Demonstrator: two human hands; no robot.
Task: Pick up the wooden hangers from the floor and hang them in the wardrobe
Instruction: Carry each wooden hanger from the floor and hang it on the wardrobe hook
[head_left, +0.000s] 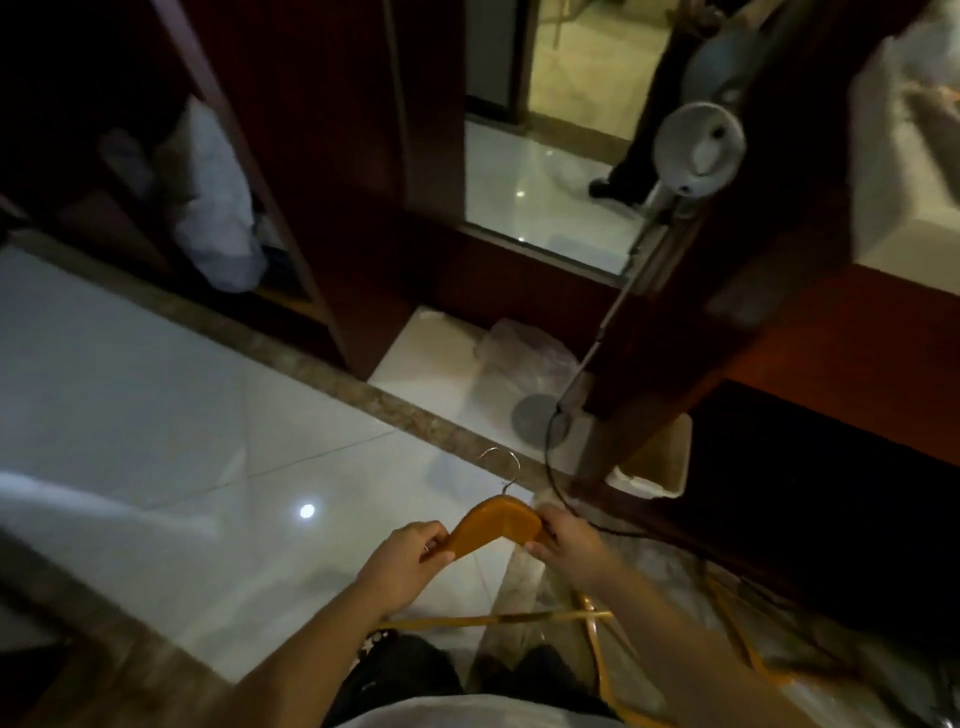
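The hanger (496, 527) I hold is smooth wood with an orange-brown varnish, and its hook (501, 467) is thin bright metal. The floor (182, 415) is white tile, glossy enough to mirror a lamp. A speckled brown stone-like strip (311, 364) crosses it. The far wardrobe (322, 156) is dark red wood, dully polished. Inside it on the left shows soft white cloth (218, 218). By the matt grey fan base (535, 415) lies a crinkled clear plastic bag (524, 358).
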